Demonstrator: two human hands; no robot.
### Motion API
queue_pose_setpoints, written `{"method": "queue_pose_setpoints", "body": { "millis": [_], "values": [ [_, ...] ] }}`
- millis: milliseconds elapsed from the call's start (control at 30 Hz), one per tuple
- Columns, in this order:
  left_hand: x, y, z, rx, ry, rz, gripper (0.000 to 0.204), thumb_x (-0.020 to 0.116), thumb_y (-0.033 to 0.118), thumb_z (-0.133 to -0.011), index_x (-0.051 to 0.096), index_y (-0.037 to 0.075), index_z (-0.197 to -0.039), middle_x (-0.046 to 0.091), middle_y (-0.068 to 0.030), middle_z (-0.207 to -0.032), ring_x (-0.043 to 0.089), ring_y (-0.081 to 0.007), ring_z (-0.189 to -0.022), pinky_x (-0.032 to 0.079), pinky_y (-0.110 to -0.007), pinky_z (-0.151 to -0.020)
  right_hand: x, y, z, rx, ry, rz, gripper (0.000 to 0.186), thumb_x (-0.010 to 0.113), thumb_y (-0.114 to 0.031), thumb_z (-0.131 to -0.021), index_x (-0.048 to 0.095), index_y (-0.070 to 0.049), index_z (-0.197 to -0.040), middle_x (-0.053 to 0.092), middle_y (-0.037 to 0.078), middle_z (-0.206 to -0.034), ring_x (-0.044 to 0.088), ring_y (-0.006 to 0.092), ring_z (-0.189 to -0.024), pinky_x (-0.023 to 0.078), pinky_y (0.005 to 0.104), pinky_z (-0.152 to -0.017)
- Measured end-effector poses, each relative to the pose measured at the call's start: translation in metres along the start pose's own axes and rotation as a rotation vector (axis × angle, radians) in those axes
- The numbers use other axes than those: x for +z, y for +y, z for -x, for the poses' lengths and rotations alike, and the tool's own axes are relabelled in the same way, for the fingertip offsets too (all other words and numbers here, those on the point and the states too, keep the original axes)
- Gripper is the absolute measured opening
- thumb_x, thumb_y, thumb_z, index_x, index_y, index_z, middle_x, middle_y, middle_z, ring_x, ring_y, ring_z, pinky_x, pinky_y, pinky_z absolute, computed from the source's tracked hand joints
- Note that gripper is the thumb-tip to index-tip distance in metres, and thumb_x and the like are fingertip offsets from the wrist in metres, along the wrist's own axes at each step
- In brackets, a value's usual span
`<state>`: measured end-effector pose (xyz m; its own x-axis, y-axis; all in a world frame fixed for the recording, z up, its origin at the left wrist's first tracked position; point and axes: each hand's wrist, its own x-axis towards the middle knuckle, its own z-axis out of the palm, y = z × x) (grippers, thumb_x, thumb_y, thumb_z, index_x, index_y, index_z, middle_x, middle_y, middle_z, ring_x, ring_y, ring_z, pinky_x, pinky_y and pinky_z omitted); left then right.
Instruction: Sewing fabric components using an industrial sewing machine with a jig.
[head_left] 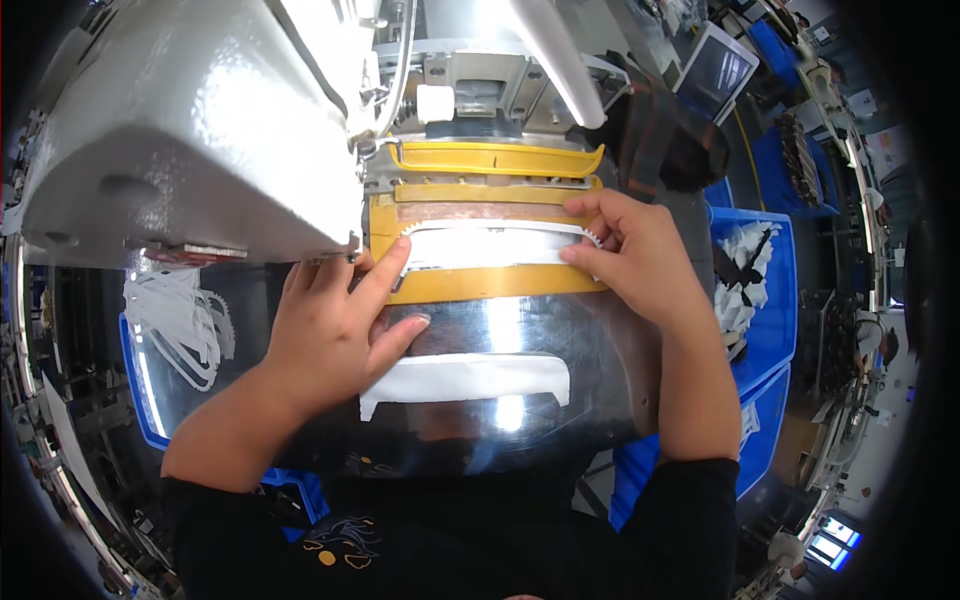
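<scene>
A white fabric piece with a narrow toothed strip along its far edge lies in the yellow clamp plate of a sewing machine. My left hand is at its left end, the index fingertip pressing on the strip's corner and the thumb apart over the metal table. At the right end is my right hand; its thumb rests on the white piece and its index finger is on the yellow plate, a gap between them. The other right fingers curl by the strip's end, partly hidden. Nearer me lies a second white fabric piece.
The large machine head hangs at the left, close above my left hand. A raised yellow clamp bar sits behind the plate. White toothed strips are heaped at left. Blue bins with white pieces stand at right.
</scene>
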<state>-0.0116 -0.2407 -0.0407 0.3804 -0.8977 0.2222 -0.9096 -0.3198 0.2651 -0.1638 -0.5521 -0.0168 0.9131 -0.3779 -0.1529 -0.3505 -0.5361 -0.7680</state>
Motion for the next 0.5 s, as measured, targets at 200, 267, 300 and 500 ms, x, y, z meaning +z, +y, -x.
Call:
{"method": "queue_pose_setpoints", "body": {
  "millis": [200, 267, 300, 500],
  "values": [
    [0.001, 0.0, 0.004, -0.021, -0.065, 0.0, 0.068, 0.086, 0.042, -0.091, 0.071, 0.008, -0.148, 0.059, -0.0152, -0.121, 0.058, -0.0352, -0.112, 0.048, -0.047, -0.103, -0.007, -0.002, 0.002, 0.005, 0.032, 0.061, 0.041, 0.093, -0.014, -0.085, 0.073, -0.002, -0.119, 0.066, 0.007, -0.08, 0.065, 0.0154, -0.071, 0.053, 0.0316, -0.068],
    [0.001, 0.001, 0.005, -0.033, -0.074, 0.033, 0.067, 0.085, 0.044, -0.092, 0.071, 0.01, -0.149, 0.059, -0.0173, -0.12, 0.058, -0.0368, -0.113, 0.048, -0.049, -0.105, -0.012, -0.002, 0.002, 0.014, 0.058, 0.114, 0.042, 0.095, -0.016, -0.085, 0.072, -0.002, -0.118, 0.065, 0.007, -0.08, 0.064, 0.0156, -0.071, 0.053, 0.0316, -0.067],
    [0.0, 0.001, 0.006, -0.049, -0.072, 0.019, 0.068, 0.085, 0.043, -0.092, 0.071, 0.01, -0.149, 0.059, -0.0167, -0.12, 0.058, -0.0366, -0.112, 0.048, -0.049, -0.104, -0.013, 0.001, 0.001, 0.042, 0.089, 0.135, 0.045, 0.096, -0.02, -0.083, 0.071, -0.002, -0.115, 0.065, 0.007, -0.08, 0.064, 0.0161, -0.072, 0.052, 0.0317, -0.066],
    [-0.001, 0.0, 0.006, -0.086, -0.063, 0.051, 0.068, 0.089, 0.037, -0.089, 0.071, 0.006, -0.148, 0.057, -0.0143, -0.12, 0.057, -0.0346, -0.11, 0.049, -0.048, -0.098, -0.015, -0.006, 0.003, 0.227, 0.077, 0.196, 0.056, 0.103, -0.03, -0.075, 0.066, -0.004, -0.107, 0.057, 0.002, -0.077, 0.053, 0.0118, -0.069, 0.044, 0.0303, -0.062]
  ]
}}
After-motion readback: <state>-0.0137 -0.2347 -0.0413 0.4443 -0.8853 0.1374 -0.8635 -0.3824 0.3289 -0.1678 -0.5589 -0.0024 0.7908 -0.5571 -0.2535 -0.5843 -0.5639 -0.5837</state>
